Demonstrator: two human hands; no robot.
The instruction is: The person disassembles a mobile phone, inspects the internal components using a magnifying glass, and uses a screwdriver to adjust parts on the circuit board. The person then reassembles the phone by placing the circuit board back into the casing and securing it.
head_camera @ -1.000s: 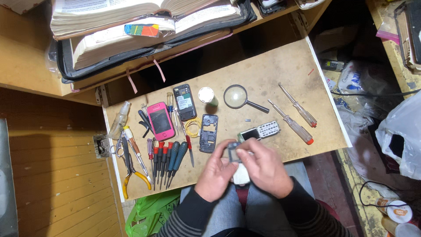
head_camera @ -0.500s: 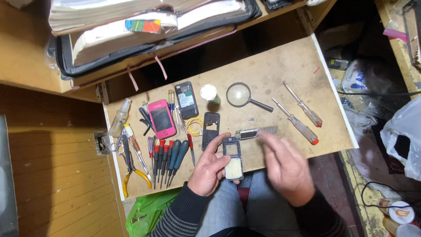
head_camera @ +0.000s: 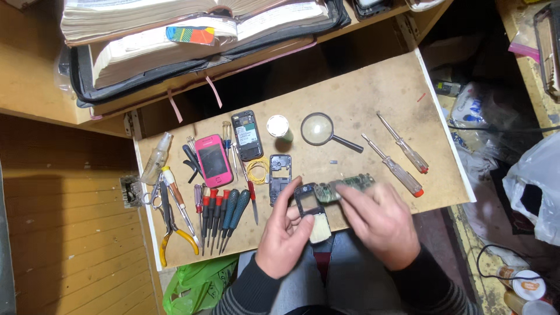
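Note:
My left hand (head_camera: pixel 284 233) holds a small phone front housing (head_camera: pixel 313 213) with a dark frame and a pale keypad part, just over the near edge of the wooden work board (head_camera: pixel 373 93). My right hand (head_camera: pixel 378 220) pinches a green circuit board (head_camera: pixel 347 185) that reaches left to the housing's top. A dark phone back frame (head_camera: pixel 279 175) lies on the board just beyond my left fingers.
On the board lie a pink phone (head_camera: pixel 212 160), a black phone (head_camera: pixel 247 135), a magnifying glass (head_camera: pixel 319 129), two clear-handled screwdrivers (head_camera: pixel 396 160), a row of small screwdrivers (head_camera: pixel 224 210), yellow-handled pliers (head_camera: pixel 172 224), a yellow wire coil (head_camera: pixel 256 170) and a white roll (head_camera: pixel 278 126). Open books (head_camera: pixel 192 29) sit above.
The phone has come apart: my right hand moved out to the right, then back holding the green circuit board, while my left hand kept the front housing.

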